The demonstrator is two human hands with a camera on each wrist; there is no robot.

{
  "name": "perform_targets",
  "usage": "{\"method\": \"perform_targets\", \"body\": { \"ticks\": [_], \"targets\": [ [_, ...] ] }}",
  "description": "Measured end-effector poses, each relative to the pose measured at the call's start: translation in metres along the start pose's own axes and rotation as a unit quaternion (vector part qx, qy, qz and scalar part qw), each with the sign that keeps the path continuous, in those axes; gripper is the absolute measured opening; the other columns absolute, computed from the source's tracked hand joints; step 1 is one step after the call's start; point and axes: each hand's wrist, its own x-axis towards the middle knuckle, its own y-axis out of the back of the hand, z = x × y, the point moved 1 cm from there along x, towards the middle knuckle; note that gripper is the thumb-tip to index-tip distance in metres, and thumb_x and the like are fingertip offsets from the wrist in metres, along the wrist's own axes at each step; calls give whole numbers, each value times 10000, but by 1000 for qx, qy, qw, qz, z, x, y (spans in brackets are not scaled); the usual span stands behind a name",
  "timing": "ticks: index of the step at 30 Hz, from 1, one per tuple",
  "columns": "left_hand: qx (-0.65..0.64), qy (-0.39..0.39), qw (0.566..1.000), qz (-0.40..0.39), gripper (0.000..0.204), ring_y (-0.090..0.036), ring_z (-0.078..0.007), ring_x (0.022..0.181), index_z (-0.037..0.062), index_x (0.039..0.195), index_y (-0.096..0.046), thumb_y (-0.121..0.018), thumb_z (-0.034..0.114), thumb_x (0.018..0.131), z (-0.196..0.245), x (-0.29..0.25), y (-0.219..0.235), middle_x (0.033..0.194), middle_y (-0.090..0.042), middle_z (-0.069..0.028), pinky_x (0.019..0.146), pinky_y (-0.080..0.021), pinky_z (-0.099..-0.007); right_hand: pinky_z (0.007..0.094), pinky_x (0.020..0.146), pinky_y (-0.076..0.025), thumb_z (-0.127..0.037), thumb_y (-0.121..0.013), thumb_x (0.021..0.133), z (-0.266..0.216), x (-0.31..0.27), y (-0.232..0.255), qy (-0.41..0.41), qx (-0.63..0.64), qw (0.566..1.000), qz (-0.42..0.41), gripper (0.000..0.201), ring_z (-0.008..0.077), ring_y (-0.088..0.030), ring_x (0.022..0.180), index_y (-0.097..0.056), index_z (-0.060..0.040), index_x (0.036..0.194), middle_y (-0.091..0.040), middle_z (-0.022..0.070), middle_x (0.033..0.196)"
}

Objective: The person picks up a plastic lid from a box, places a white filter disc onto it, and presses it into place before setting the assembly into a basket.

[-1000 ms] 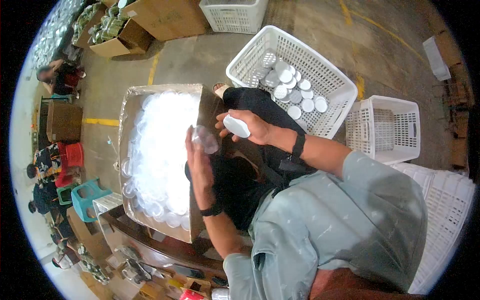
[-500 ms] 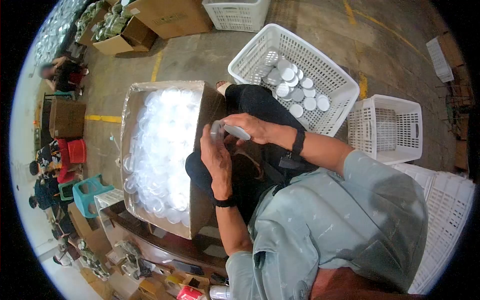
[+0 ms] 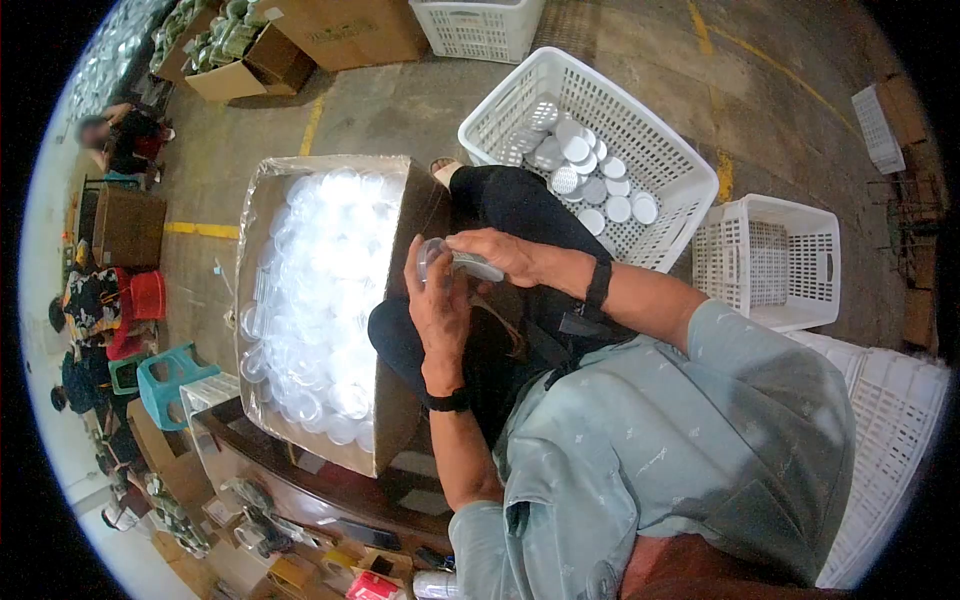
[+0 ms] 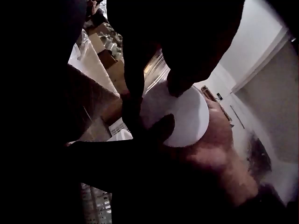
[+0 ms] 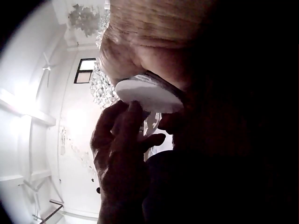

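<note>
While my left hand [image 3: 440, 315] holds a clear plastic piece [image 3: 431, 258] with its fingers curled about it, my right hand [image 3: 502, 255] pinches a white lid [image 3: 478, 267] just beside it, both raised over my lap in the head view. In front of me a cardboard box [image 3: 420, 210] is heaped with more clear pieces [image 3: 320, 300], and the white basket [image 3: 620, 115] at my right has white discs [image 3: 617, 208] lying in it. Lid and plastic look very near each other here; whether their rims touch I cannot tell. From the left wrist, my nearer fingers are mostly dark shapes, yet one tip lies over the lid's pale face, and my right hand shows, better lit, behind it. From the right wrist, my right hand is clamped on the edge of the lid, which is tilted, and my left fingers come up from below, one of them at its face, with some clear plastic near them. I judge the step in hand to be bringing lid and clear piece together. To my mind the next move calls for squaring the two rims before any pressing, then even pressure all round, since thin plastic could slip or buckle if pushed from one side.
</note>
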Motion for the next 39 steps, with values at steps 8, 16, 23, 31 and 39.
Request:
{"method": "perform_targets", "body": {
  "ticks": [8, 16, 23, 31, 39],
  "targets": [
    [-165, 161, 971, 68, 185, -663, -182, 831, -9, 1108, -601, -636, 96, 960, -23, -6, 21, 1163, -578, -138, 625, -569, -264, 328, 745, -548, -436, -550, 985, 4, -3, 0, 176, -152, 969, 80, 565, 192, -618, 989, -519, -58, 1404, -627, 114, 1194],
    [-289, 238, 927, 35, 486, -677, -185, 923, 29, 1454, -397, -555, 95, 999, -33, -9, 25, 1353, -533, -229, 602, -589, -261, 270, 724, -509, -271, -592, 968, 7, -2, -2, 206, -234, 949, 50, 521, 110, -571, 828, -505, -35, 1424, -644, 54, 1064],
    [-336, 207, 917, 61, 603, -675, -232, 939, 51, 1548, -243, -508, 79, 1008, -17, -5, 24, 1372, -496, -252, 653, -612, -287, 328, 940, -503, -272, -609, 962, 8, -2, -1, 250, -285, 925, 40, 559, 192, -598, 1080, -479, -15, 1441, -607, 125, 1240],
    [-361, 247, 899, 7, 601, -646, -253, 1017, -39, 1499, -269, -555, 92, 988, -23, -7, 22, 1310, -514, -233, 721, -616, -309, 388, 1072, -425, -297, -625, 945, 8, 0, -2, 237, -339, 910, 7, 641, 278, -527, 1264, -427, 1, 1477, -542, 186, 1354],
    [-319, 226, 920, 3, 573, -641, -238, 1005, -18, 1411, -380, -656, 45, 913, -32, -7, 19, 1236, -553, -189, 760, -602, -306, 390, 1060, -427, -316, -622, 946, 6, -2, -3, 238, -365, 900, 0, 664, 292, -530, 1255, -410, 4, 1487, -543, 199, 1342]
  ]
}}
